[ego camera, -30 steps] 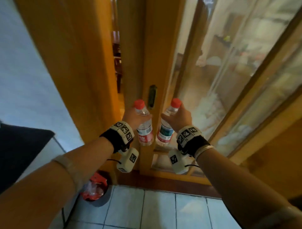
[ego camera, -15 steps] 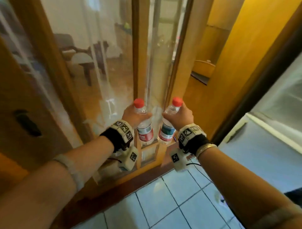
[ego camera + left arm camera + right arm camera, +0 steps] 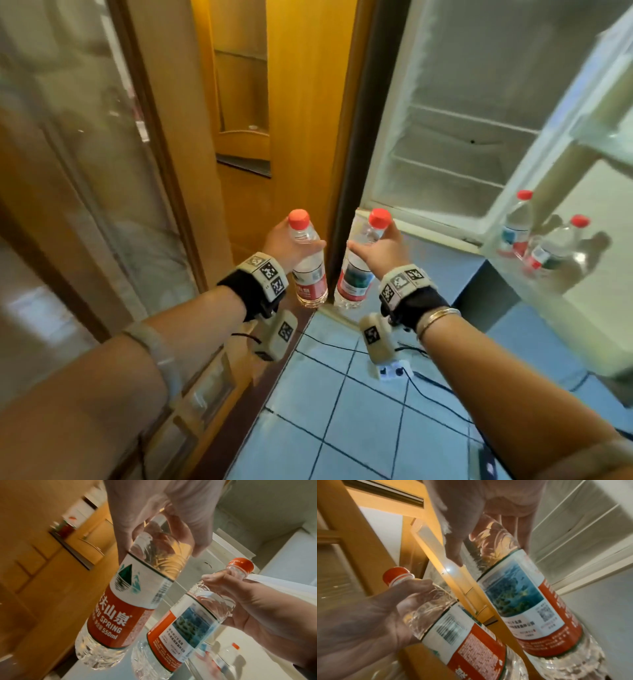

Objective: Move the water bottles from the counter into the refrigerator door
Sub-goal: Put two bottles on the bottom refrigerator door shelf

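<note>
My left hand (image 3: 286, 241) grips the shoulder of a clear water bottle (image 3: 308, 270) with a red cap and a red-and-white label. That bottle fills the left wrist view (image 3: 130, 601). My right hand (image 3: 378, 248) grips a second, matching bottle (image 3: 356, 277), seen close in the right wrist view (image 3: 522, 601). Both bottles are held upright, side by side, in the air in front of the open refrigerator (image 3: 452, 144). On the open refrigerator door (image 3: 596, 212) at the right, a shelf holds two more red-capped bottles (image 3: 517, 222).
A wooden door frame (image 3: 301, 113) and a glass-panelled wooden door (image 3: 85, 154) stand to the left. The refrigerator's wire shelves (image 3: 472, 120) look bare. Black cables (image 3: 421, 380) and a white power strip (image 3: 394, 371) lie on the blue tiled floor (image 3: 342, 428).
The view has swung right from the glass door to the open refrigerator and its door shelf. Both hands keep holding their bottles side by side.
</note>
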Demonstrator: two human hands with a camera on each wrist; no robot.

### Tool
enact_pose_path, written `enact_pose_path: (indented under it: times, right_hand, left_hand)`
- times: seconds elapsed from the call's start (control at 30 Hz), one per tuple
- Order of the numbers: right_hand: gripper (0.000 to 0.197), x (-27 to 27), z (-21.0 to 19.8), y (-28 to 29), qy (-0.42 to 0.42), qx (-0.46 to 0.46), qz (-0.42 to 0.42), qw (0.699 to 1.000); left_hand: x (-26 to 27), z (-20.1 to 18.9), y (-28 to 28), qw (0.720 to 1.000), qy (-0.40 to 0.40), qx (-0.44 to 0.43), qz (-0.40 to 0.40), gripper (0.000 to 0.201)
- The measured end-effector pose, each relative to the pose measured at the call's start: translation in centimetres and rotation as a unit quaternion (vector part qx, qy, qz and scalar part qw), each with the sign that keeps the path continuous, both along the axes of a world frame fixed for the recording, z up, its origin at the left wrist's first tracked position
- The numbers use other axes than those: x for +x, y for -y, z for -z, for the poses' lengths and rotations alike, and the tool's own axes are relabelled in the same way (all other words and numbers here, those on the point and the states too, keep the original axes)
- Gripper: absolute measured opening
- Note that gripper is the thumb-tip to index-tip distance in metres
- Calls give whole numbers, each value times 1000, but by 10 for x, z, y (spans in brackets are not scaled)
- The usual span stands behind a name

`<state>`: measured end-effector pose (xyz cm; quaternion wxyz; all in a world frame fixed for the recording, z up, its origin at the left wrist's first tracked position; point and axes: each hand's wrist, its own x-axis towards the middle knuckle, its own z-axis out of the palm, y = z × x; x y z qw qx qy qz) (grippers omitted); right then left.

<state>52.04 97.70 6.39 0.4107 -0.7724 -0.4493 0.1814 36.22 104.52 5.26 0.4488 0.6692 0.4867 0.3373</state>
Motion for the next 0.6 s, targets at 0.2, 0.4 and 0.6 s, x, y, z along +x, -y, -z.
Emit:
enact_pose_path:
  times: [0.2,0.4,0.6]
  right_hand:
    - [48,66,-10,15,30,-11,126,991]
    - [44,138,-12,45,44,-20,252,966]
    - [37,212,-21,73,35,3,341,940]
  left_hand:
    - [86,-11,-23,993,46,-25,106,34]
    - [178,-15,-20,974,49,-29,218,38]
    - [281,-15,-11,955,41,-1,293,40]
